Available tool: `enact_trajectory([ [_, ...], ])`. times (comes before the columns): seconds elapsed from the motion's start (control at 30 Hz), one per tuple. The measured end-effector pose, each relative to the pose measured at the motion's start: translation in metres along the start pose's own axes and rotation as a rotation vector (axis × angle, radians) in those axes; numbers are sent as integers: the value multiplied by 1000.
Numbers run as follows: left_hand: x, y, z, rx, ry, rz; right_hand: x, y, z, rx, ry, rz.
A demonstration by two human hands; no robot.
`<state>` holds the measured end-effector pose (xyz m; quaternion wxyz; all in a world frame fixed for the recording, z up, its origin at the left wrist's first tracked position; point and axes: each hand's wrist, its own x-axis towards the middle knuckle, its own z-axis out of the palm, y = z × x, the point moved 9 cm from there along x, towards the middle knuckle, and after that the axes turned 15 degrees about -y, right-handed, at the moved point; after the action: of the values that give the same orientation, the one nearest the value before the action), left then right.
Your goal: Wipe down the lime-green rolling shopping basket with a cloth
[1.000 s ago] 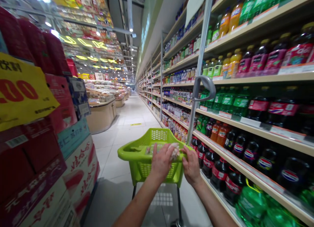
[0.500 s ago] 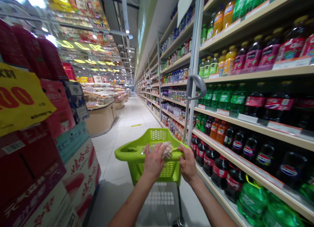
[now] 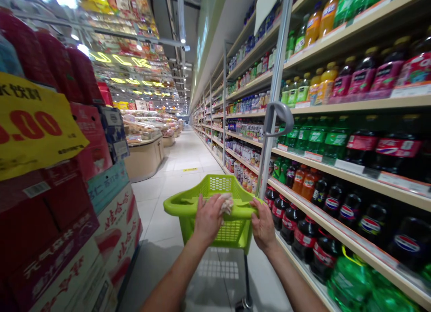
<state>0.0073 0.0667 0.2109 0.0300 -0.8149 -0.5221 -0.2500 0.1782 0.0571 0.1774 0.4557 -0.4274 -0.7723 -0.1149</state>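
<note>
A lime-green plastic shopping cart (image 3: pixel 188 208) with a perforated basket stands directly in front of me. My left hand (image 3: pixel 208 217) lies over the middle of its handle, closed on a crumpled whitish cloth or tissue (image 3: pixel 226 203) that bulges out by the thumb and index finger. At the handle's right end, my right hand (image 3: pixel 264 224) has its fingers curled over the green rim. The undersides of both hands' fingers are partly hidden. Below the basket, a dark leg runs down to a caster wheel (image 3: pixel 244 304).
Tall drink shelves (image 3: pixel 336 166) line the right side, close to the cart, with a grey loop-shaped handle (image 3: pixel 278 119) on a post. Stacked drink cartons (image 3: pixel 116 240) and a yellow price sign (image 3: pixel 37 123) crowd the left. A tiled aisle (image 3: pixel 183 155) runs ahead past a rounded display counter (image 3: pixel 144 159).
The view has turned slightly left, so shelves and cartons sit farther right. My left hand with the crumpled cloth has slid a little left along the handle; my right hand keeps its place.
</note>
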Motion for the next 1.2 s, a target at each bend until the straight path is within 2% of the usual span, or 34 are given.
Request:
enact_trajectory([
  [0.1, -11, -49, -18, 2, 98, -208, 1, 1, -5, -6, 9, 11],
  [0.17, -14, -58, -20, -9, 132, -260, 5, -4, -5, -11, 10, 44],
  [0.2, -12, -51, -16, -19, 122, -229, 9, -10, -5, -3, 8, 54],
  [0.27, -4, -21, 0, -48, 59, -96, 19, -29, 0, 35, -32, 28],
  [0.33, 3, 3, 12, -86, -2, -8, 31, -53, 10, 82, -130, -40],
  [0.4, 5, 7, 16, -83, -57, -23, 39, -73, 23, 107, -256, -87],
  [0.47, 1, -10, 13, -23, -130, -91, 44, -85, 36, 98, -352, -87],
  [0.53, -6, -33, 10, 47, -227, -141, 47, -91, 47, 71, -394, -77],
  [0.6, -14, -53, 6, 98, -282, -163, 49, -96, 54, 49, -383, -87],
  [0.67, -19, -64, 3, 137, -269, -170, 49, -99, 56, 48, -344, -140],
  [0.73, -22, -68, 0, 155, -213, -168, 44, -91, 51, 57, -307, -198],
  [0.8, -24, -69, 0, 151, -172, -156, 35, -63, 37, 59, -271, -196],
  [0.93, -25, -69, -2, 147, -109, -153, 17, 30, -9, 22, -169, 51],
  [1.0, -26, -68, -4, 157, -76, -161, 11, 54, -22, 20, -141, 151],
  [1.07, -26, -65, -4, 166, -51, -165, 11, 44, -21, 37, -137, 133],
  [1.2, -28, -61, -4, 185, -15, -161, 16, -32, 8, 119, -209, -91],
])
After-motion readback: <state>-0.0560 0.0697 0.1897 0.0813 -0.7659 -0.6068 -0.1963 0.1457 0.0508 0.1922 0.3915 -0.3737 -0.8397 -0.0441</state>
